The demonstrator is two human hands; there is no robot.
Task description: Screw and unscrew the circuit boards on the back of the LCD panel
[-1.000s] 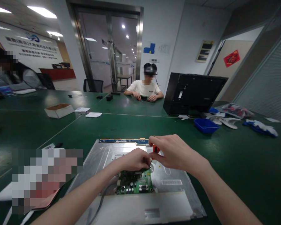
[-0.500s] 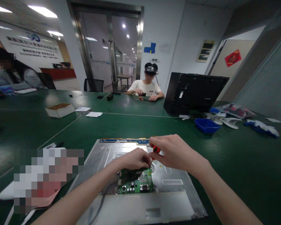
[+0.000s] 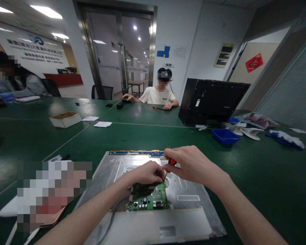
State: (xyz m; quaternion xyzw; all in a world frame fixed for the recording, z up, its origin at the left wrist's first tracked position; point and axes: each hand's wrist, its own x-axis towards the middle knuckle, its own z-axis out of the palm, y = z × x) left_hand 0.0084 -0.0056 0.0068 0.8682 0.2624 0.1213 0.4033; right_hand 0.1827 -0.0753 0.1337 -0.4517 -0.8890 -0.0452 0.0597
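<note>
A flat metal display panel (image 3: 191, 185) lies back side up on the table in front of me. On its middle sits a green circuit board (image 3: 153, 200), and a blue strip board (image 3: 132, 153) runs along its far edge. My right hand (image 3: 191, 161) grips a screwdriver (image 3: 171, 161) by its red and black handle. The shaft slants down to the board's far right corner. My left hand (image 3: 149, 173) is closed right beside the screwdriver's tip, its fingertips pinched at that corner. Whatever those fingers hold is hidden.
A grey cable (image 3: 111, 221) crosses the panel's left side. Left of it lies a blurred-out object (image 3: 53, 197). Farther off are a white box (image 3: 65, 120), a blue tray (image 3: 225, 136), gloves (image 3: 285, 139) and a black monitor (image 3: 211, 102). A person (image 3: 155, 94) sits opposite.
The screwdriver's handle has turned slightly in my right hand, which has shifted a little. My left hand stays put. The person opposite has reached one hand out toward a dark object on the table.
</note>
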